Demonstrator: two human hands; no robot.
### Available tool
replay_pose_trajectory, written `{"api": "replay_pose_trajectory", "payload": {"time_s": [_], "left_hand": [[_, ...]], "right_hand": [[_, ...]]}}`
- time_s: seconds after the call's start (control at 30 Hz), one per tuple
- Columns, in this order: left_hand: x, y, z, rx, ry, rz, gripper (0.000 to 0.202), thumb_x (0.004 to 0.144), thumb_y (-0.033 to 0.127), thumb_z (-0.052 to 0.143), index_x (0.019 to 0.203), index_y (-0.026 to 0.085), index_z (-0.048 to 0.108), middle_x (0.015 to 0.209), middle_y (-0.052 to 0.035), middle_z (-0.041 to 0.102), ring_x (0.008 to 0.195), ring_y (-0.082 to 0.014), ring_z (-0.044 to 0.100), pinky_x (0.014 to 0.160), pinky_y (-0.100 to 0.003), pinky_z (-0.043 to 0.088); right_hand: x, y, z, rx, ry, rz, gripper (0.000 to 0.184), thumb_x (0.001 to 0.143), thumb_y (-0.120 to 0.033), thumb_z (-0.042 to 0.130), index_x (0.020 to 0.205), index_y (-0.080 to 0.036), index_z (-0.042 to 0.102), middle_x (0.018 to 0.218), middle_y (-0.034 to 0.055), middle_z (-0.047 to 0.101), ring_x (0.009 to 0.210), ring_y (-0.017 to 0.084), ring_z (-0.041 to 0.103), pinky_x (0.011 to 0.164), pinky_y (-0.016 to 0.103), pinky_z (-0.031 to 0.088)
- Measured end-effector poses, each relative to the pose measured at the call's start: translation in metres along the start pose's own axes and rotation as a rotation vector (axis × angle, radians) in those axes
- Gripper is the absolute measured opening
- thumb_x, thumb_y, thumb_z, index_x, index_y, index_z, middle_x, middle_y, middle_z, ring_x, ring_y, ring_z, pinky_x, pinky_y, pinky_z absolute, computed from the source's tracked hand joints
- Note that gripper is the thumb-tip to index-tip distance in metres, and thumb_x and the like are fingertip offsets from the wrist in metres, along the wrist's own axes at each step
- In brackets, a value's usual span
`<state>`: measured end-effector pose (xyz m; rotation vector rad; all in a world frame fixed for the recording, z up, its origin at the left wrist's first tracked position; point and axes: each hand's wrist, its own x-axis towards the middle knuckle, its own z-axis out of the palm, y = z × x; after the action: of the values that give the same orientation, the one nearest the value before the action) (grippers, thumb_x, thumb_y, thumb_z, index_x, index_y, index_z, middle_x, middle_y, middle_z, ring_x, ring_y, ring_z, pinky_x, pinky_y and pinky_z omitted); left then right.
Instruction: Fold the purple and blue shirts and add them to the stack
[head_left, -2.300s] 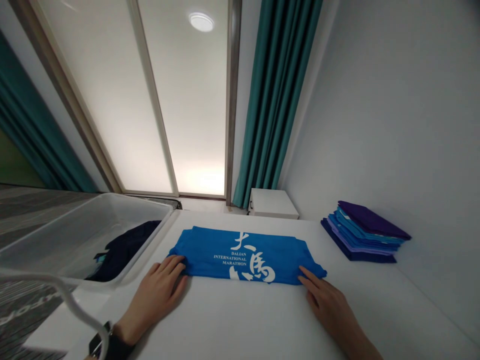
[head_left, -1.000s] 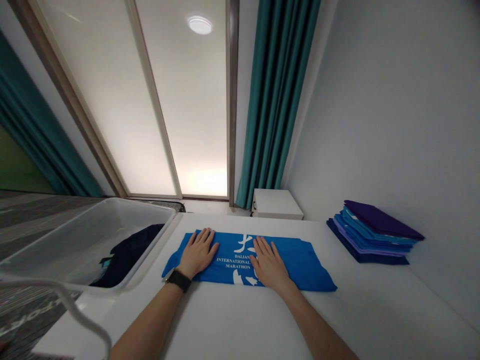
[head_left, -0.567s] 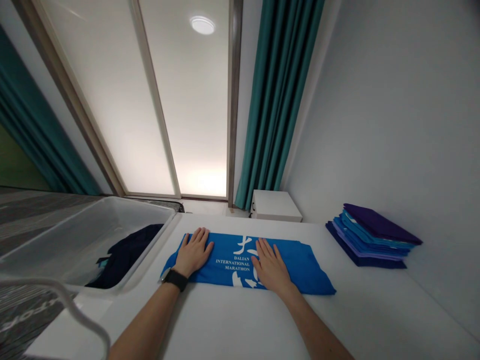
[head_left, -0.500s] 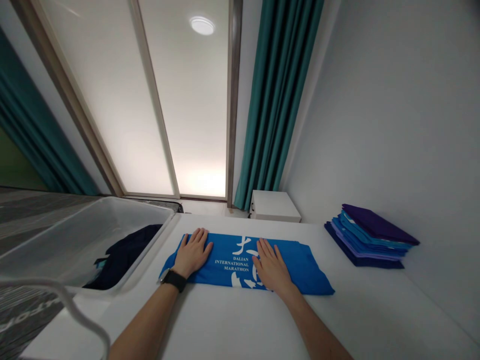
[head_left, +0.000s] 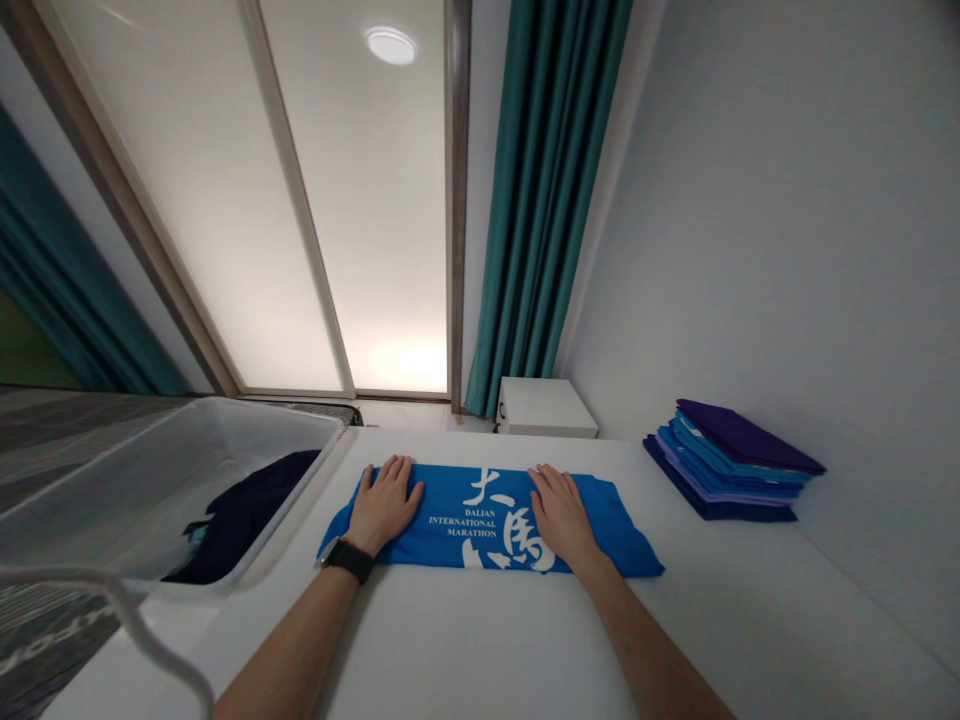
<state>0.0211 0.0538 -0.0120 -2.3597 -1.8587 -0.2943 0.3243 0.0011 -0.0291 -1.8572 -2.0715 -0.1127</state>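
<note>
A blue T-shirt (head_left: 465,500), folded into a long flat strip with white lettering reading "Dalian International Marathon", lies across the white table (head_left: 450,640). My left hand (head_left: 385,505) rests flat on its left part, fingers extended, with a dark watch on the wrist. On the right half, my right hand (head_left: 562,515) also presses flat, fingers stretched away from me, just right of the white characters. Neither hand grips the cloth. The shirt's right end slants out beyond my right hand.
A stack of folded clothes (head_left: 739,460), purple on top, sits at the right near the wall. At the left stands a translucent bin (head_left: 187,440) with dark clothing (head_left: 251,510) inside. A grey cable (head_left: 127,610) curves at lower left. A white cabinet (head_left: 547,405) stands beyond the table.
My right hand has slid rightward over the shirt, uncovering more of the white characters. My left hand stays in place. The view has shifted slightly.
</note>
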Motion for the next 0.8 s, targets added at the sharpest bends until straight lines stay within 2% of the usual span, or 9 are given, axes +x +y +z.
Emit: {"api": "replay_pose_trajectory", "payload": {"time_s": [0.13, 0.27, 0.43, 0.5, 0.57, 0.67, 0.8], "left_hand": [[0.003, 0.001, 0.001, -0.023, 0.033, 0.047, 0.042, 0.096, 0.032, 0.037, 0.134, 0.018, 0.05, 0.139, -0.0124, 0.054, 0.133, -0.0263, 0.044, 0.114, -0.052, 0.019], [0.015, -0.005, -0.003, -0.065, 0.005, 0.123, 0.039, 0.095, 0.02, 0.036, 0.13, 0.02, 0.053, 0.131, -0.011, 0.059, 0.122, -0.0256, 0.052, 0.11, -0.048, 0.027], [0.046, -0.024, -0.021, -0.195, -0.25, 0.257, 0.038, 0.091, 0.024, 0.04, 0.123, 0.015, 0.059, 0.121, -0.0142, 0.06, 0.117, -0.0265, 0.052, 0.102, -0.039, 0.038], [0.061, -0.031, -0.028, -0.213, -0.341, 0.288, 0.035, 0.089, 0.028, 0.045, 0.117, 0.016, 0.063, 0.115, -0.0124, 0.063, 0.111, -0.025, 0.056, 0.099, -0.035, 0.04], [0.075, -0.036, -0.033, -0.218, -0.438, 0.302, 0.035, 0.085, 0.032, 0.05, 0.111, 0.016, 0.065, 0.106, -0.0101, 0.067, 0.099, -0.0237, 0.061, 0.09, -0.032, 0.045], [0.091, -0.04, -0.038, -0.221, -0.579, 0.298, 0.035, 0.078, 0.037, 0.056, 0.104, 0.016, 0.068, 0.098, -0.0072, 0.07, 0.086, -0.0219, 0.064, 0.076, -0.028, 0.048], [0.102, -0.043, -0.043, -0.222, -0.711, 0.276, 0.036, 0.072, 0.039, 0.059, 0.1, 0.018, 0.069, 0.095, -0.0043, 0.072, 0.084, -0.0207, 0.065, 0.07, -0.026, 0.047]], "right_hand": [[0.006, 0.019, 0.004, -0.024, 0.008, -0.024, 0.046, 0.095, -0.015, 0.029, 0.135, -0.018, 0.052, 0.139, 0.0115, 0.053, 0.133, 0.022, 0.041, 0.115, 0.045, 0.019], [0.017, 0.036, -0.002, -0.011, -0.093, -0.012, 0.044, 0.095, -0.017, 0.032, 0.134, -0.019, 0.052, 0.136, 0.0117, 0.054, 0.129, 0.024, 0.044, 0.113, 0.044, 0.021], [0.045, 0.06, -0.025, 0.037, -0.326, -0.004, 0.041, 0.091, -0.025, 0.047, 0.13, -0.018, 0.055, 0.127, 0.013, 0.058, 0.119, 0.027, 0.049, 0.102, 0.04, 0.033], [0.059, 0.067, -0.033, 0.056, -0.405, -0.011, 0.036, 0.085, -0.027, 0.055, 0.12, -0.019, 0.062, 0.115, 0.0105, 0.063, 0.11, 0.026, 0.054, 0.095, 0.037, 0.037], [0.072, 0.072, -0.04, 0.092, -0.508, -0.016, 0.03, 0.081, -0.027, 0.06, 0.109, -0.02, 0.066, 0.102, 0.0062, 0.067, 0.095, 0.021, 0.059, 0.084, 0.031, 0.042], [0.088, 0.075, -0.046, 0.141, -0.658, -0.014, 0.028, 0.077, -0.026, 0.062, 0.102, -0.018, 0.068, 0.088, 0.0029, 0.069, 0.074, 0.015, 0.06, 0.066, 0.023, 0.042], [0.103, 0.079, -0.052, 0.146, -0.803, 0.003, 0.027, 0.072, -0.03, 0.064, 0.096, -0.017, 0.07, 0.079, 0.0002, 0.069, 0.067, 0.014, 0.058, 0.059, 0.022, 0.041]]}}
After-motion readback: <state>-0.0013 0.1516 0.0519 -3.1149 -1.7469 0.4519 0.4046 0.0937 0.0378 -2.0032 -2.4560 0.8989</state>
